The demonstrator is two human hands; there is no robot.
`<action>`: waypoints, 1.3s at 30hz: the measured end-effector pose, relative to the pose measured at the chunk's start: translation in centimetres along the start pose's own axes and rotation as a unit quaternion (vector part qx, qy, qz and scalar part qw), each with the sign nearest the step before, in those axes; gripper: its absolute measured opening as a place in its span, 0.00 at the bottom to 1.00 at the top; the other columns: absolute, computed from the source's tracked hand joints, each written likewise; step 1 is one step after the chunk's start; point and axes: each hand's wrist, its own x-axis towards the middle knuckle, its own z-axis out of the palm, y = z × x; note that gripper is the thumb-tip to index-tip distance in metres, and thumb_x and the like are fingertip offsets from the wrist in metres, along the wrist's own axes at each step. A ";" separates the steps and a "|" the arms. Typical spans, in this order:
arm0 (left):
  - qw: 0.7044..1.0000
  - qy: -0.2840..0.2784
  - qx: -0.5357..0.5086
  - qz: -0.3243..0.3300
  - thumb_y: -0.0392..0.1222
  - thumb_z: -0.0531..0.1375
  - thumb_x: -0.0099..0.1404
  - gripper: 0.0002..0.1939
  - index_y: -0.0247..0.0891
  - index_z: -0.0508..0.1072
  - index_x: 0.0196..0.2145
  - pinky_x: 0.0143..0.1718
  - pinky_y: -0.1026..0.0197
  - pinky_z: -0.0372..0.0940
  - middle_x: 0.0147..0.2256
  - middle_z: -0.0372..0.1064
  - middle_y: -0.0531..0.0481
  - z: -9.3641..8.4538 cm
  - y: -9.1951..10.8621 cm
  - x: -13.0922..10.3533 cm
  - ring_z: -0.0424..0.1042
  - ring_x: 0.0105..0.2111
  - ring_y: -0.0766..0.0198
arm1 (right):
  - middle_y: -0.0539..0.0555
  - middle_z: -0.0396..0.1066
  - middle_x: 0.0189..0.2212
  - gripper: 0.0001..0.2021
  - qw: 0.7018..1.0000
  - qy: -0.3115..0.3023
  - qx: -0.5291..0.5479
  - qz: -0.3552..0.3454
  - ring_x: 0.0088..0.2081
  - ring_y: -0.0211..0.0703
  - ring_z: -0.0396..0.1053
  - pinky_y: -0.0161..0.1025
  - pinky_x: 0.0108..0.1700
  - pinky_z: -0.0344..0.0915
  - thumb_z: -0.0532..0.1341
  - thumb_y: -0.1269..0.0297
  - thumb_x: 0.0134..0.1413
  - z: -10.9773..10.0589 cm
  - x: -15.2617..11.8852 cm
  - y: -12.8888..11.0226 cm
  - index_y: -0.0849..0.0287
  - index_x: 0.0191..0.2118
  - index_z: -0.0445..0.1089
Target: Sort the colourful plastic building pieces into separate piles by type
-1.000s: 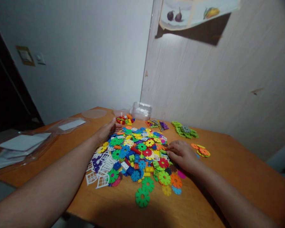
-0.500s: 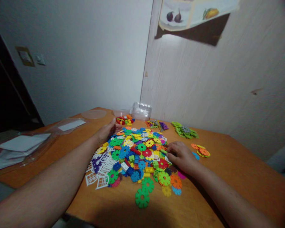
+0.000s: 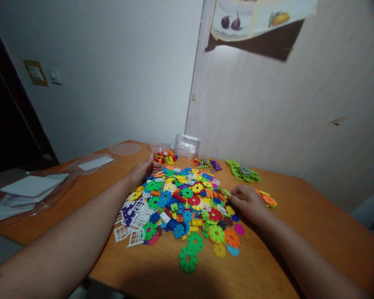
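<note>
A wide pile of plastic pieces [image 3: 180, 199] covers the middle of the wooden table [image 3: 149, 265], with notched discs, small bricks and white window frames in it. My left hand [image 3: 146, 169] rests at the pile's back left edge, palm towards the pieces, fingers extended and nothing seen in it. At the pile's right side, my right hand [image 3: 244, 200] pinches a light green piece [image 3: 227, 192] between thumb and fingers, its tip sticking out to the left. Two green discs [image 3: 188, 259] lie at the front.
Red and yellow bricks [image 3: 165, 157] lie behind the pile, beside a clear container [image 3: 187, 145]. Grey and purple pieces [image 3: 207, 164], green pieces [image 3: 243, 171] and orange discs [image 3: 269, 200] sit further right. Plastic bags [image 3: 34, 187] with white sheets lie at left.
My right hand has moved right, away from the pile's edge, with the light green piece in its fingers. My left hand stays at the same place by the pile.
</note>
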 end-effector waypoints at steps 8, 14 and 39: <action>1.000 -0.002 0.011 0.002 0.71 0.58 0.63 0.35 0.30 0.79 0.36 0.36 0.60 0.72 0.35 0.78 0.38 -0.3 -0.3 0.4 0.77 0.32 0.60 | 0.56 0.75 0.34 0.08 0.997 -0.032 -0.041 -0.058 0.39 0.48 0.68 0.43 0.42 0.61 0.60 0.60 0.55 -0.6 -0.2 -0.8 0.57 0.33 0.74; 1.000 -0.011 0.013 0.010 0.73 0.58 0.61 0.37 0.31 0.79 0.37 0.39 0.58 0.73 0.38 0.79 0.36 -0.6 -0.6 0.6 0.78 0.36 0.57 | 0.53 0.75 0.34 0.11 0.984 -0.131 0.116 -0.037 0.34 0.43 0.70 0.39 0.35 0.62 0.61 0.56 0.59 -0.6 -1.8 -2.5 0.57 0.39 0.76; 1.000 0.009 0.014 0.006 0.70 0.60 0.62 0.33 0.33 0.78 0.38 0.35 0.58 0.75 0.40 0.79 0.36 -0.7 -0.3 0.5 0.80 0.35 0.55 | 0.50 0.61 0.13 0.18 0.943 0.091 0.227 0.224 0.18 0.38 0.57 0.36 0.19 0.49 0.70 0.50 0.41 -5.9 -0.9 1.6 0.55 0.20 0.65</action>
